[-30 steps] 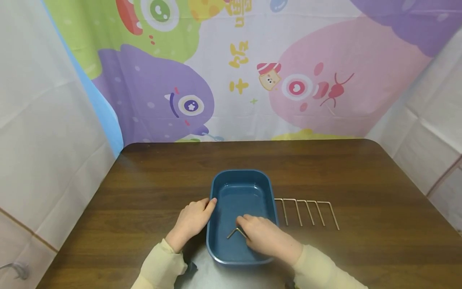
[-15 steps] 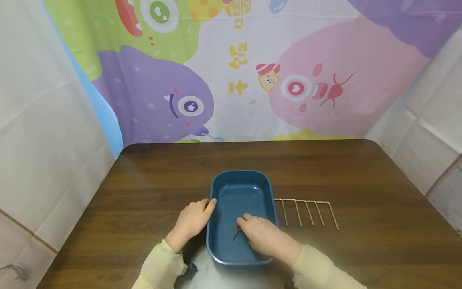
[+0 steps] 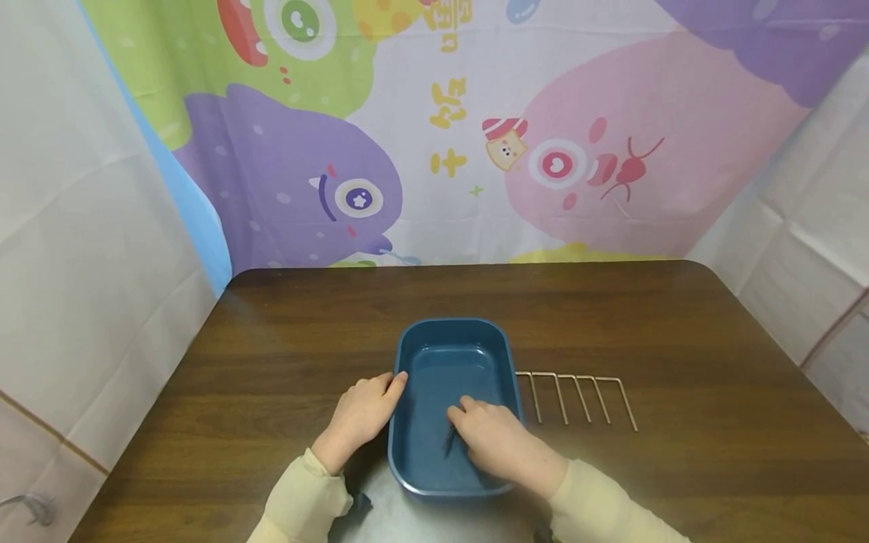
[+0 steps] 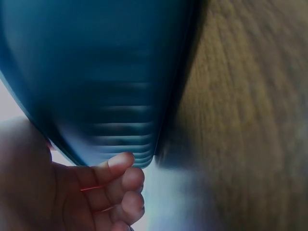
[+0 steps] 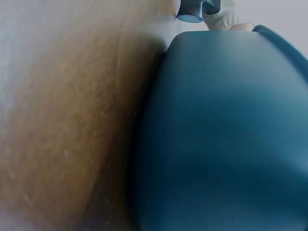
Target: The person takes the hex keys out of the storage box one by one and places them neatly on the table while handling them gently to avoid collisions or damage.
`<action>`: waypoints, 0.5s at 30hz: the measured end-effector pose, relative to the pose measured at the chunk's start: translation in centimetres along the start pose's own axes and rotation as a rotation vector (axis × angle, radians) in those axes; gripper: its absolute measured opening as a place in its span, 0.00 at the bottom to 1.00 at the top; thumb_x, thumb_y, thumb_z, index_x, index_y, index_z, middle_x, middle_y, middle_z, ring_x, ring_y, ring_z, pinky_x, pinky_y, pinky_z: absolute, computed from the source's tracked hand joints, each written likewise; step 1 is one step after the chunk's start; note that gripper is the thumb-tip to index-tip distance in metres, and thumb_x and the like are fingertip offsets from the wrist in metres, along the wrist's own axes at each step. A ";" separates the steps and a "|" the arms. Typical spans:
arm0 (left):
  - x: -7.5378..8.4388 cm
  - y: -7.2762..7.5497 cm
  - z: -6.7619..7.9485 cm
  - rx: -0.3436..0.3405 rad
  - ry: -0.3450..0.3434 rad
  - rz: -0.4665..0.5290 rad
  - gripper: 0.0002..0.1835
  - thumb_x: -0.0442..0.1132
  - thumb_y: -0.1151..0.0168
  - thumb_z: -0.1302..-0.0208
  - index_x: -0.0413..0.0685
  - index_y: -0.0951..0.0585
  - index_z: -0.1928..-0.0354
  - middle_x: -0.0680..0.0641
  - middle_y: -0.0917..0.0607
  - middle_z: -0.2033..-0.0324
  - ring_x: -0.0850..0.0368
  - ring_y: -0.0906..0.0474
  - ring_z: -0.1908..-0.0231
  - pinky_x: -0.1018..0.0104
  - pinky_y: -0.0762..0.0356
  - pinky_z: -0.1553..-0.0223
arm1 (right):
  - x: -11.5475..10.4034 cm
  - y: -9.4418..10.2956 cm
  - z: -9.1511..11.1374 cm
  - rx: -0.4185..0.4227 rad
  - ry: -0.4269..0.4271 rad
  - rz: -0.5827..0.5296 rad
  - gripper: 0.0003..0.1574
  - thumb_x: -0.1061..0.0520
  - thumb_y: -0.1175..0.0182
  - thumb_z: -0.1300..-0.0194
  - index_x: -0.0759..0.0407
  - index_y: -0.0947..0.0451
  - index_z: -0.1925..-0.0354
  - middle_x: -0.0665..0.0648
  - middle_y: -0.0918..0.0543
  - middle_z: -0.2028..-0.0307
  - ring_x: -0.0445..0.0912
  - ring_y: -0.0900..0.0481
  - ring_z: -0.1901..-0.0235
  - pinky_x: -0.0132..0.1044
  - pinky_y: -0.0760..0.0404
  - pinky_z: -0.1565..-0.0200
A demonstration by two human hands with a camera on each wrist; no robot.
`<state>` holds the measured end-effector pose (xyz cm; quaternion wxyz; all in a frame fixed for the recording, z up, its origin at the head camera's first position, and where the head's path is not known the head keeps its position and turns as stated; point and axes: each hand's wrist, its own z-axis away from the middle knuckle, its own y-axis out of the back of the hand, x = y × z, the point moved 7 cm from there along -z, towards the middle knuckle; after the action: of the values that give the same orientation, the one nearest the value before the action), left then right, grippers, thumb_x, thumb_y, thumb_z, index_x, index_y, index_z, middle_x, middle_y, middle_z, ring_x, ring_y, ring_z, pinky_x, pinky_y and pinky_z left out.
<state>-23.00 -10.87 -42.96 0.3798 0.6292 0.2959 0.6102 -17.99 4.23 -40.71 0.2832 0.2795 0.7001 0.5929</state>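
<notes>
In the head view, a deep blue rectangular bin (image 3: pixel 441 483) stands near the front of the table. My left hand (image 3: pixel 363 411) grips its left side, thumb over the rim and fingers down the outside. The left wrist view has those fingers (image 4: pixel 122 161) bent against the ribbed outer wall. Reaching over the right rim, my right hand (image 3: pixel 495 441) pinches a thin L-shaped hex key (image 3: pixel 449 441) low inside the bin. One end of the key points toward me; the rest is hidden by the fingers. The right wrist view is filled by the bin's outer wall (image 5: pixel 221 134), with the right hand out of sight.
Several L-shaped metal hex keys (image 3: pixel 589 400) lie in a row on the brown wooden table (image 3: pixel 679 483), right of the bin. A cartoon-printed curtain (image 3: pixel 448 219) hangs behind the table. White panels (image 3: pixel 102 188) flank both sides.
The hex key in my right hand has turned: its bend and both legs showed a second ago, and now just one short end shows below the fingers. The left hand and bin have not moved.
</notes>
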 end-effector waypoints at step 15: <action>0.1 0.1 0.0 0.000 0.005 -0.012 0.22 0.53 0.59 0.32 0.46 0.21 0.67 0.49 0.22 0.79 0.55 0.25 0.76 0.60 0.32 0.74 | 1.1 2.0 0.5 0.259 -0.111 -0.120 0.20 0.67 0.44 0.62 0.49 0.27 0.67 0.44 0.33 0.76 0.36 0.35 0.79 0.28 0.36 0.80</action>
<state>-23.02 -10.81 -42.86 0.3827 0.6258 0.3006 0.6095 -18.27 5.58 -38.85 0.3181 0.3035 0.7694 0.4633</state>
